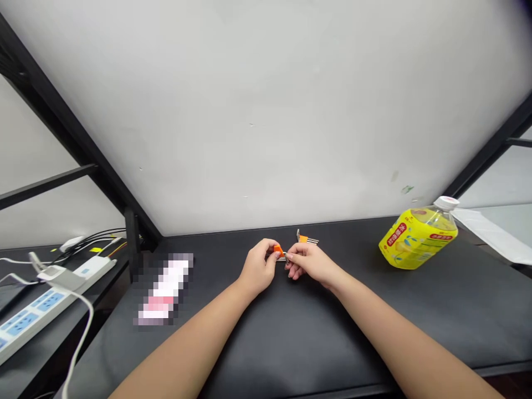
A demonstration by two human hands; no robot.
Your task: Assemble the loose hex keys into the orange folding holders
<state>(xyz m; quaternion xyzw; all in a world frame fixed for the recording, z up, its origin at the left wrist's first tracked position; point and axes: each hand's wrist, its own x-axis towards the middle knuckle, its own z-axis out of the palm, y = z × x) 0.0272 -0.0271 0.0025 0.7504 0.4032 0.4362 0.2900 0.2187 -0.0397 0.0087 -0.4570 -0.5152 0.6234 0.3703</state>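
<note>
My left hand (260, 267) and my right hand (311, 264) meet over the middle of a black tabletop (374, 316). Both pinch a small orange and silver metal piece (279, 252) between their fingertips, the left on the orange end, the right on the metal end. Just behind my right hand a second small orange and metal piece (305, 239) lies on the table near the wall.
A yellow-labelled plastic bottle (419, 237) with a white cap stands tilted at the right. A blurred pink and white object (166, 288) lies at the left. White power strips (50, 293) with cables sit on the neighbouring table. A white wall (266, 111) rises behind, with black frame bars (66, 127).
</note>
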